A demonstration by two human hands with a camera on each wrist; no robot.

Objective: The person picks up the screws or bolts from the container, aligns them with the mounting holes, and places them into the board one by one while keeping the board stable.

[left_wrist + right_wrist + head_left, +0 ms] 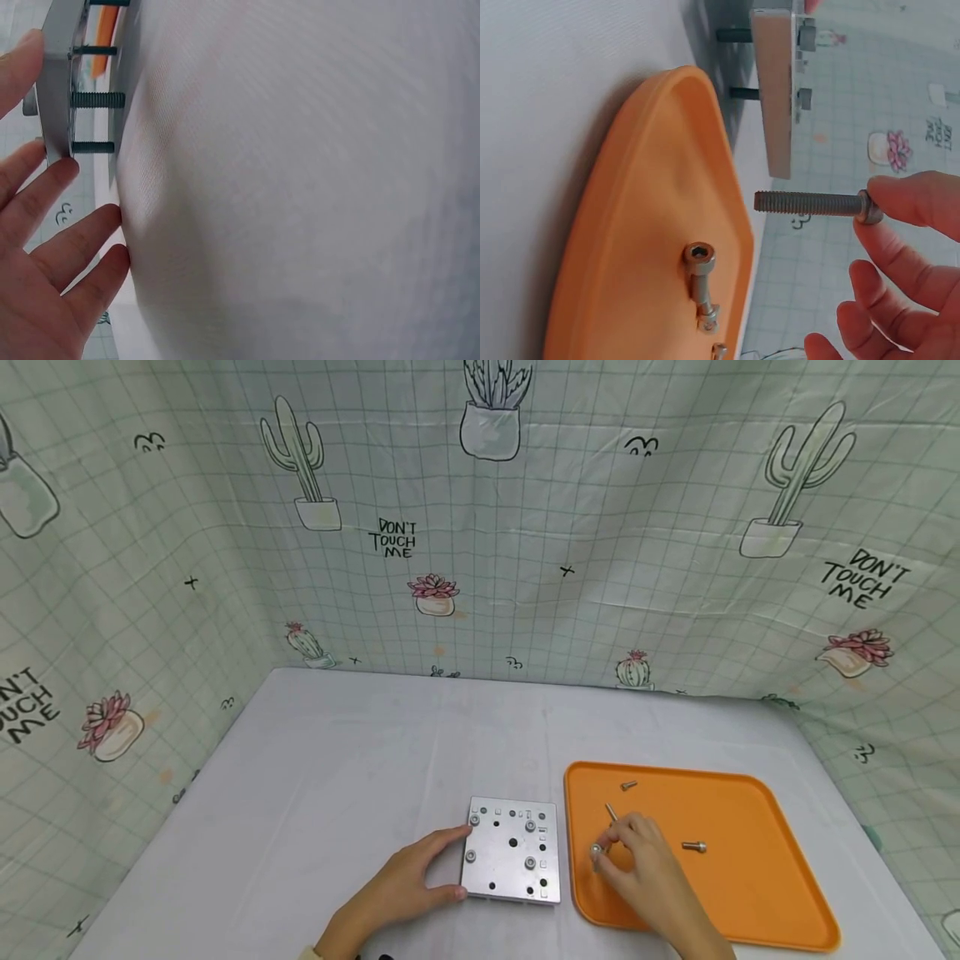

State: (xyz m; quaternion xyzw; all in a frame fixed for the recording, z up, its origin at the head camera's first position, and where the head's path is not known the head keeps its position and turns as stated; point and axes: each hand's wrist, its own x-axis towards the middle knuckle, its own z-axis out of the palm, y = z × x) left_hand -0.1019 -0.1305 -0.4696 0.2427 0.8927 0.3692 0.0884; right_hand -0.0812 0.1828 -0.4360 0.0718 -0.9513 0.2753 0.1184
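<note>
While your left hand (405, 881) rested against the left edge of the drilled metal plate (501, 872), your right hand (651, 872) held a cap screw (806, 203) over the orange tray (757, 885), near the wall facing the plate. Right grip: narrow, thumb and index finger pinching the screw by its head, shank exposed, threaded end downward, tip apart from the tray floor. Left grip: wide, fingers spread, touching the plate without visibly wrapping round it.

Plate position: above the counter (360, 760), just left of the tray. Four large screw heads (530, 863) showed on its top face, and threaded shanks (98, 100) projected below; whether their tips met the counter, you could not tell. Several dark holes appeared as well, too small to judge which were vacant.

Tray contents: a small screw (628, 785) toward the far wall, another screw (611, 812) partly behind your fingers, a thicker screw (693, 847) right of your hand.

Step in hand, as judged: picking out a screw for the plate. Your next move probably called for carrying it left over the tray wall, threads down, matching its width to a free hole, and keeping the plate steady during lowering.
</note>
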